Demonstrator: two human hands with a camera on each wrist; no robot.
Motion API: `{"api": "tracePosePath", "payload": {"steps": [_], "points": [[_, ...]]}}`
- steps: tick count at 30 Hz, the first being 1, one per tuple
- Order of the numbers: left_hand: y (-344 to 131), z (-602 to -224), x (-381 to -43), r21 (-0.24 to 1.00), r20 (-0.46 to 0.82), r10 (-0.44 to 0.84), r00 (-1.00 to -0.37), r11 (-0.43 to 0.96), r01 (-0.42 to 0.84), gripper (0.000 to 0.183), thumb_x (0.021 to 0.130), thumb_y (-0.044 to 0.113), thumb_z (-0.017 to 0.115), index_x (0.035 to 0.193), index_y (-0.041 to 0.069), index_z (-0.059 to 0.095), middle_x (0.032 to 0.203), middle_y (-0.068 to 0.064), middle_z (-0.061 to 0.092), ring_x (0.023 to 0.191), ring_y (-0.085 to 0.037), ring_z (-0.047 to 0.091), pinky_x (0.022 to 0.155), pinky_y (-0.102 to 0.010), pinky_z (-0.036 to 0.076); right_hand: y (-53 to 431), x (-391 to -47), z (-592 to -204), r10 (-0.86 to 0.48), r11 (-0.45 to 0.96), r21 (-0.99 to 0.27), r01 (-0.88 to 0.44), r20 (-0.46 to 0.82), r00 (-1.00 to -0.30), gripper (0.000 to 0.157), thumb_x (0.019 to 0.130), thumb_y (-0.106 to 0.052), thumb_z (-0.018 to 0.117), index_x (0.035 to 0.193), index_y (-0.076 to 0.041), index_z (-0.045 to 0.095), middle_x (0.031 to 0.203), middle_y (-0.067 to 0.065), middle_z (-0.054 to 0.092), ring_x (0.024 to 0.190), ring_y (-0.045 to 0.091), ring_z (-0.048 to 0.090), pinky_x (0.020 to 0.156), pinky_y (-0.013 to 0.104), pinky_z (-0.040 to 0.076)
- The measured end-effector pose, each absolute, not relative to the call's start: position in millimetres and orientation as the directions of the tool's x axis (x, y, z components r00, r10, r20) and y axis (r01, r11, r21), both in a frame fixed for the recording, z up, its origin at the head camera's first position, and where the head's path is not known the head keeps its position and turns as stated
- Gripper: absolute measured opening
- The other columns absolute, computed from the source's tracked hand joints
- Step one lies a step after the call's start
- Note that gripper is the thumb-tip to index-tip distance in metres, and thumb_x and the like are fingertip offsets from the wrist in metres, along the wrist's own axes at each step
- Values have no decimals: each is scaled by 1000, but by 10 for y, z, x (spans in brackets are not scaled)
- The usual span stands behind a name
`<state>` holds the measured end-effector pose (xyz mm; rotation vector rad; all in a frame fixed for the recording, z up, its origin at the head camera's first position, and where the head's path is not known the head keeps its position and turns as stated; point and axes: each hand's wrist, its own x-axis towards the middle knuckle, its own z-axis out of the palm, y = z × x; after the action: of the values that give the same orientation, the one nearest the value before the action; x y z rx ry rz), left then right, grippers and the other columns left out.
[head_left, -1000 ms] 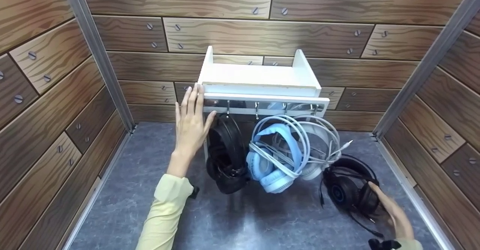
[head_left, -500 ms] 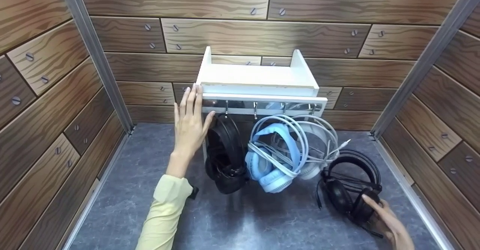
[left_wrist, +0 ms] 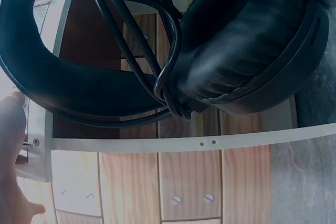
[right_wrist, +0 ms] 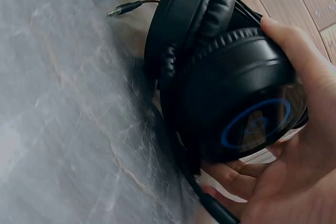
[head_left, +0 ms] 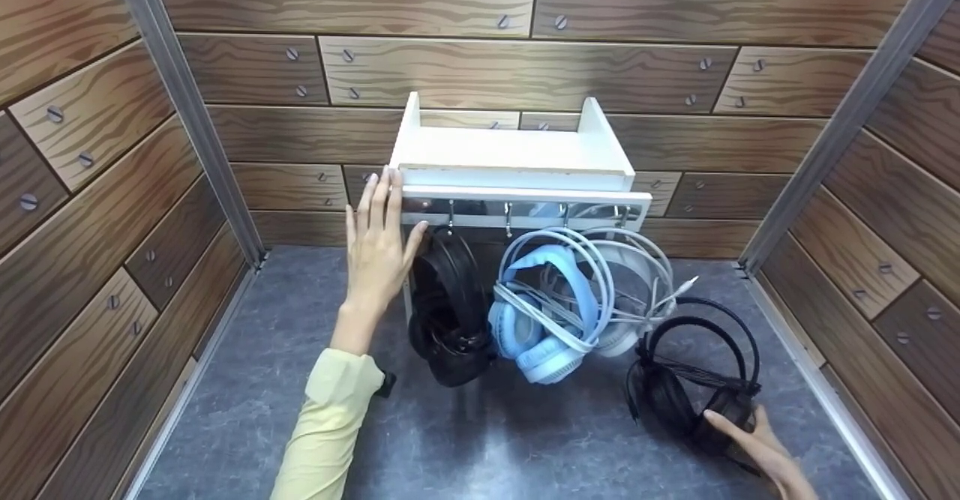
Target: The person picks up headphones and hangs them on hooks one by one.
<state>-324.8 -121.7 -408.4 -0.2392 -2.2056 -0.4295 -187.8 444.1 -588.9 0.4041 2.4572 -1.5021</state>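
Observation:
My left hand [head_left: 376, 256] rests with straight fingers on the left end of a white rack [head_left: 525, 193] with a row of metal hooks. Beside it, black headphones [head_left: 455, 309] hang from the leftmost hook; their headband and ear pad [left_wrist: 247, 51] fill much of the left wrist view. Light blue headphones [head_left: 551, 312] and grey-white headphones [head_left: 626, 290], wrapped in pale cables, hang on the right side. At the right, my right hand [head_left: 757, 447] grips another pair of black headphones [right_wrist: 236, 93] by one ear cup, thumb on one side and fingers round the other.
The rack's white upper shelf [head_left: 502, 148] stands close to the wood-patterned back wall [head_left: 465, 73]. Wood-patterned side walls with metal corner posts [head_left: 825, 133] enclose the grey marbled floor [head_left: 420, 440]. A cable plug [right_wrist: 118, 10] sticks out beside the gripped headphones.
The right hand has shifted slightly left, its thumb now across the ear cup, and the gripped headphones have turned so their headband stands more upright. The left hand stays on the rack.

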Motion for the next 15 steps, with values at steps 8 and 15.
{"api": "tracePosePath", "payload": {"steps": [8, 15], "points": [[-1205, -4074, -3248, 224, 782, 26, -622, 921, 319, 75, 90, 52, 47, 149, 23, 11, 153, 7, 13, 141, -15, 6, 112, -54, 3, 4315, -1818, -5895, 206, 400, -842, 362, -303, -931, 102, 87, -45, 56, 140, 3, -15, 143, 34, 4, 132, 40, 13, 109, 49, 16], [-1205, -4081, -3244, 228, 782, 19, -623, 921, 315, 76, 89, 50, 49, 149, 23, 11, 153, 7, 14, 141, -14, 6, 111, -54, 3, 4178, -1779, -5949, 300, 320, -884, 340, -245, -922, 102, 84, -42, 62, 142, -2, -11, 137, 32, 21, 116, 32, 35, 86, 32, 42]]}}
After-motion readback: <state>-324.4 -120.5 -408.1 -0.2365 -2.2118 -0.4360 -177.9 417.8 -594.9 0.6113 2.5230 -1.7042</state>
